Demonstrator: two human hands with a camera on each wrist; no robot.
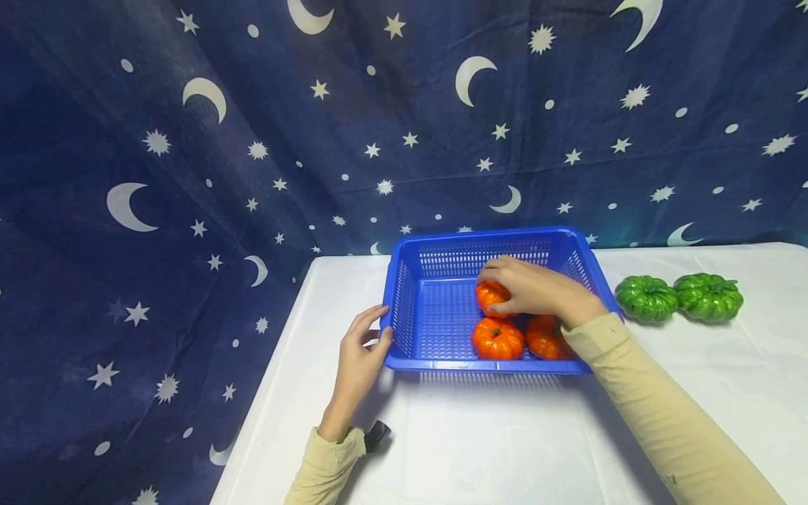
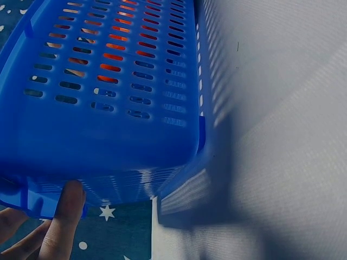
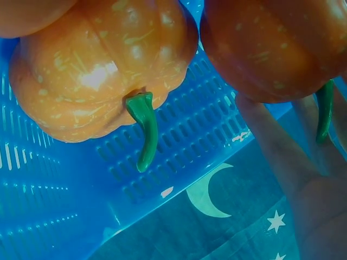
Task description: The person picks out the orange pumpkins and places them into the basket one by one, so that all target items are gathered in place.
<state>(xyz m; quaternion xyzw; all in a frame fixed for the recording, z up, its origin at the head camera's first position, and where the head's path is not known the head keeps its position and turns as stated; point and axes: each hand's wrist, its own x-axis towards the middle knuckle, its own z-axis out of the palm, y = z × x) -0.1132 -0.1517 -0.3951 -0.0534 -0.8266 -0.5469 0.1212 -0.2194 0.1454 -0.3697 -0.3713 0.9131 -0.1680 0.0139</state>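
Note:
A blue plastic basket with slotted walls stands on the white table. My left hand holds its left rim, the thumb against the outside in the left wrist view. Inside the basket, my right hand grips an orange toy pumpkin from above. A second orange pumpkin lies just in front of it, and a third orange pumpkin sits to the right, partly hidden by the right forearm. In the right wrist view the gripped pumpkin shows a green stem, beside another pumpkin.
Two green toy pumpkins, a left one and a right one, lie side by side on the white tablecloth right of the basket. A dark blue curtain with moons and stars hangs behind and to the left.

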